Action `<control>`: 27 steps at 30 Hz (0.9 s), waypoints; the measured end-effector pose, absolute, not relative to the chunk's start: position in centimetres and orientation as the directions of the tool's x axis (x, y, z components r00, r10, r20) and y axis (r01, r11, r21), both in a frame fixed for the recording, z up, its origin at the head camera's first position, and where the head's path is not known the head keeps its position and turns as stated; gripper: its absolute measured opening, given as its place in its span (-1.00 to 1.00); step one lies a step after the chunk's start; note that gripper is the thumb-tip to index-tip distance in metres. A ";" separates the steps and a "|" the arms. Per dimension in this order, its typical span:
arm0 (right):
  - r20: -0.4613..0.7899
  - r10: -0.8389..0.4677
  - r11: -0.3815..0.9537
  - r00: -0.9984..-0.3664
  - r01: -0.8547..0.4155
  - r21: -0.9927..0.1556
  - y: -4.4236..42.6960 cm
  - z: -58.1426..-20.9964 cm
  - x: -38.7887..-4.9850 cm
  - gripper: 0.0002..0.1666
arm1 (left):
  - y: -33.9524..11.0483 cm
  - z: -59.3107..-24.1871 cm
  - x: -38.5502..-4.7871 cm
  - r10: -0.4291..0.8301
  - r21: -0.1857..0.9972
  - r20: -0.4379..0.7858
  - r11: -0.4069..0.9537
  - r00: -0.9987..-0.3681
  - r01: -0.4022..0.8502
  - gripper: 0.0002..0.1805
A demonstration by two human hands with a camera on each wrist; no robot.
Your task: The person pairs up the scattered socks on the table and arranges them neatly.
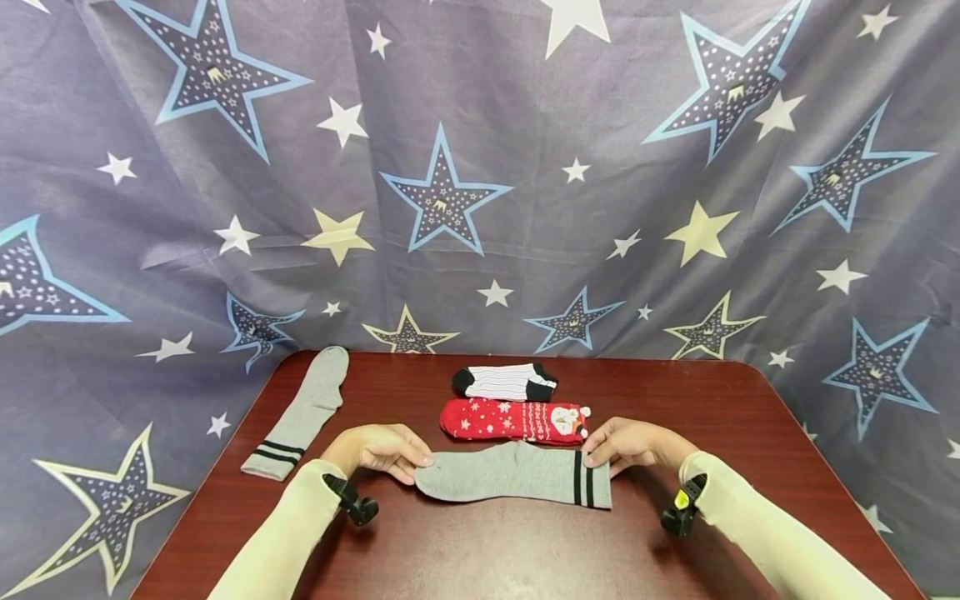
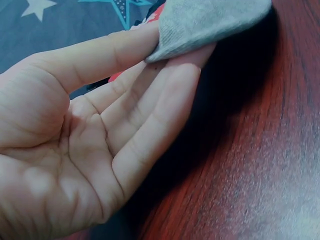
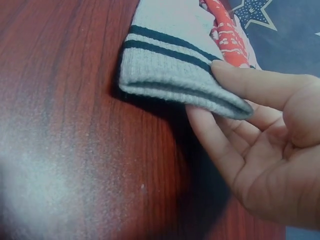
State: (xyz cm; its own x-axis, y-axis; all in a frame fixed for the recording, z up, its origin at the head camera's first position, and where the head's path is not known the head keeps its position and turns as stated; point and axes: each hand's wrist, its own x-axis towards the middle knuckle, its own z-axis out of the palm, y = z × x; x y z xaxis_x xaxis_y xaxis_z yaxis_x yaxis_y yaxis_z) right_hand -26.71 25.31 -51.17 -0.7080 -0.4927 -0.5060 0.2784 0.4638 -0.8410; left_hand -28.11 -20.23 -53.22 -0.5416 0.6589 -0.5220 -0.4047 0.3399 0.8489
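Note:
A grey sock [image 1: 510,473] with two black bands near its cuff stretches sideways between both hands. My left hand [image 1: 382,452] pinches its toe end, thumb on top and fingers beneath, as the left wrist view shows. At the cuff, my right hand [image 1: 630,443] pinches the ribbed edge [image 3: 170,92] beside the black bands. The cuff is raised off the table in the right wrist view, with shadow under it. Just behind lies a red patterned sock [image 1: 495,419] with a white figure at one end.
Behind the red sock is a white striped sock [image 1: 498,382] with black toe and heel. Another grey sock [image 1: 300,412] with black bands lies at the left edge of the brown table [image 1: 712,408]. A star-patterned cloth [image 1: 480,275] hangs behind the table.

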 end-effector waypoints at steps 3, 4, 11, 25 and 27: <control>-0.512 -0.479 0.475 -0.713 0.279 -0.834 25.1 -51.2 -26.7 -0.93 | -20.5 -52.8 -27.9 0.648 0.839 -0.539 0.358 -0.538 -0.410 -0.86; -0.512 -0.477 0.478 -0.714 0.278 -0.833 25.1 -51.2 -26.8 -0.92 | -20.5 -52.7 -27.8 0.644 0.835 -0.546 0.363 -0.536 -0.415 -0.86; -0.511 -0.463 0.486 -0.725 0.274 -0.830 24.7 -51.2 -26.8 -0.91 | -20.8 -52.6 -27.7 0.630 0.808 -0.586 0.407 -0.510 -0.426 -0.86; -0.505 -0.395 0.531 -0.767 0.258 -0.807 24.5 -51.2 -26.8 -0.87 | -20.3 -52.7 -28.5 0.555 0.779 -0.627 0.466 -0.546 -0.420 -0.89; -0.506 -0.395 0.538 -0.767 0.254 -0.804 24.5 -51.1 -26.8 -0.87 | -20.2 -52.7 -28.6 0.533 0.771 -0.636 0.475 -0.558 -0.425 -0.91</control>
